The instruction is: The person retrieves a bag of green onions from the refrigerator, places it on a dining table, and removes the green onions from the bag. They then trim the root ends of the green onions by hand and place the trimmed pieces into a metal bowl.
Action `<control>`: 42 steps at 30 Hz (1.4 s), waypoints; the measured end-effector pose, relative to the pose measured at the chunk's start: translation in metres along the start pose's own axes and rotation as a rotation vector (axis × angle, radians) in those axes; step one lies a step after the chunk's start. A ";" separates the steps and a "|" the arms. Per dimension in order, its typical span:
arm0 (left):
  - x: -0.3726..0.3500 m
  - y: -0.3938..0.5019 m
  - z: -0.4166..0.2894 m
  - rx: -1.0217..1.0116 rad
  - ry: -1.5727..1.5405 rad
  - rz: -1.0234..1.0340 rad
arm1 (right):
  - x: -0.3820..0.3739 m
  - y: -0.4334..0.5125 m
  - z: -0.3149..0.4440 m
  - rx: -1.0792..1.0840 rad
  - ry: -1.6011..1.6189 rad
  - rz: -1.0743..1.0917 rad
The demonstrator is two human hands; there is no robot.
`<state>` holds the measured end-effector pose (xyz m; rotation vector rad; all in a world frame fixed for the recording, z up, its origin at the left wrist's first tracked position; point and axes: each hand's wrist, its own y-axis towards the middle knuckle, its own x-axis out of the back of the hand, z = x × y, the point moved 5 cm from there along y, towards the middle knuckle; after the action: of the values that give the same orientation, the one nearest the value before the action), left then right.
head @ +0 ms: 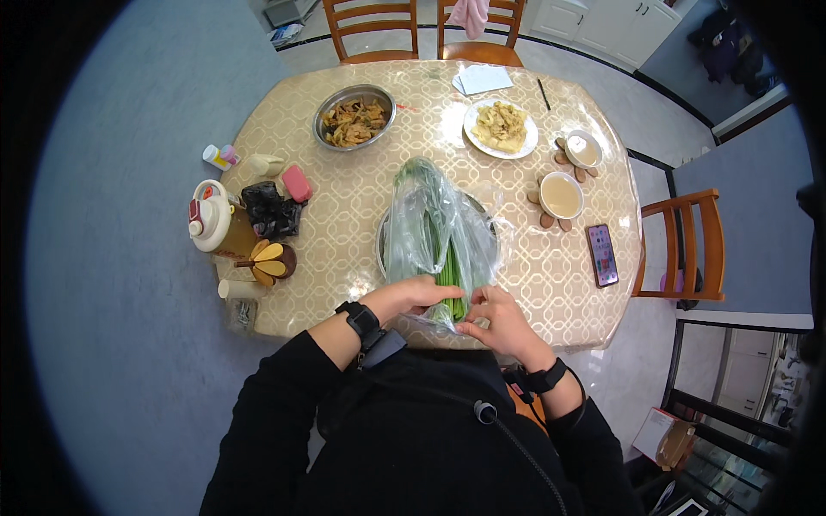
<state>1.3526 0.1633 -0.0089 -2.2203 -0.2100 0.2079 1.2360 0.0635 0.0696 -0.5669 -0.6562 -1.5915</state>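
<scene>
A clear plastic bag with long green stalks in it lies over a round metal basin near the front of the table. Across the near end of the stalks rests my left hand, its fingers reaching to the right over them; its grip is partly hidden. My right hand pinches the bag's near edge at the right of the stalks, between thumb and fingers. Most of the basin is hidden under the bag.
Farther back are a metal bowl of food and a plate of food. Two bowls of liquid and a phone are on the right. A large jug, black plastic bag and wooden petal-shaped trivet stand left.
</scene>
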 end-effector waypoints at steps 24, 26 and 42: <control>-0.013 0.010 0.006 0.013 -0.738 0.098 | -0.014 -0.034 -0.012 -0.014 -0.145 0.192; -0.013 0.012 0.004 0.007 -0.714 0.070 | -0.014 -0.033 -0.011 0.017 -0.131 0.191; -0.001 -0.011 -0.007 -0.061 -0.666 0.171 | 0.000 -0.011 0.037 0.274 0.053 0.315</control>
<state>1.3523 0.1649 0.0042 -2.1570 -0.3874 1.0466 1.2243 0.0904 0.0952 -0.3996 -0.6944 -1.1947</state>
